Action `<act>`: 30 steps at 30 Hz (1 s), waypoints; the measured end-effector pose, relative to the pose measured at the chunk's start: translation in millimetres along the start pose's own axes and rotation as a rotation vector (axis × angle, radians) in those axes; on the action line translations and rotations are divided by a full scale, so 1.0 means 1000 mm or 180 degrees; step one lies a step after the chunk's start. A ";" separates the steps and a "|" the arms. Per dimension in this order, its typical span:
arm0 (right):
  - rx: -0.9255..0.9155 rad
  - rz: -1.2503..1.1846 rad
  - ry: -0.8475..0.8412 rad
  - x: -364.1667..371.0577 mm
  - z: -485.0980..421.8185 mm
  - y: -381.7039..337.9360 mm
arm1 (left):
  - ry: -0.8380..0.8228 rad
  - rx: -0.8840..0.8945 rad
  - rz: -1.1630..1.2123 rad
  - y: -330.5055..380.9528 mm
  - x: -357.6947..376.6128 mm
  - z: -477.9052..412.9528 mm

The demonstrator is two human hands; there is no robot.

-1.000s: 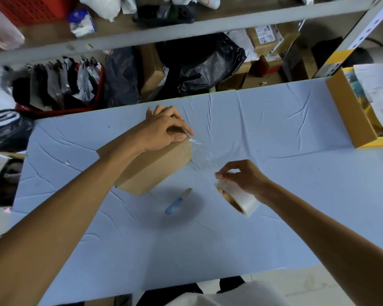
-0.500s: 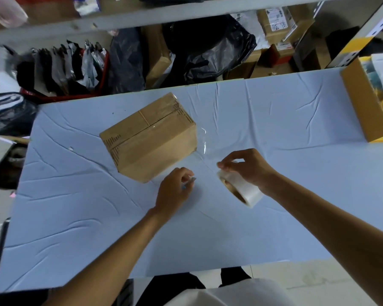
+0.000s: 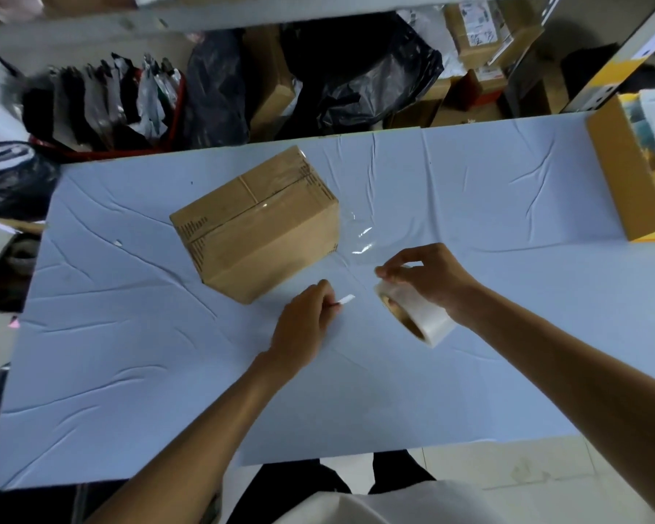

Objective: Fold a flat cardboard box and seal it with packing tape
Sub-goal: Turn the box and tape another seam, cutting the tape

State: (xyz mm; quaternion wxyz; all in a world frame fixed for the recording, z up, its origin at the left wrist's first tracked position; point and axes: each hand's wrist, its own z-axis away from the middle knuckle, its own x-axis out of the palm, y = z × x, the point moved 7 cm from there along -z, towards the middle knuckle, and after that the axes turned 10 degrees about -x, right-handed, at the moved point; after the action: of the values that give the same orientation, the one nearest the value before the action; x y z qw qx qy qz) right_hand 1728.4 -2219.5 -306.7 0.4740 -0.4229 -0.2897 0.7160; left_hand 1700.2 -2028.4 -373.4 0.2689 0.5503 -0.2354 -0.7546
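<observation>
Box (image 3: 258, 225) stands folded on the desk (image 3: 129, 372), just beyond the left hand (image 3: 303, 327), top seam taped. A clear strip of tape (image 3: 360, 240) runs from its corner to the roll (image 3: 428, 319) gripped in the right hand (image 3: 432, 281). The left hand pinches a small knife (image 3: 345, 299); a second ago it pressed the box while the knife lay on the desk. Sealing is nearly done, I judge; next, cut the strip beside the roll.

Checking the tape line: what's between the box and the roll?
A clear strip of tape, joining the box to the roll, shows in the head view.
</observation>
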 end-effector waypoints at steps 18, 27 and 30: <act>-0.0041 -0.0031 0.0066 -0.001 0.010 -0.007 | 0.1020 0.0505 -0.0034 0.112 -0.109 -0.027; -0.0021 0.0221 0.0069 -0.005 0.007 -0.001 | 0.0808 0.0464 -0.0409 0.116 -0.104 -0.048; -0.0031 0.0303 0.0045 -0.004 0.007 -0.002 | 0.0701 0.0395 -0.0436 0.112 -0.098 -0.054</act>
State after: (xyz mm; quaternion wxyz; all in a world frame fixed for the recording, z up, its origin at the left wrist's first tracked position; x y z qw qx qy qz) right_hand 1724.0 -2222.7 -301.0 0.4393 -0.4435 -0.2693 0.7333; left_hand 1792.5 -2049.6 -246.5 0.2064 0.6601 -0.2125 -0.6903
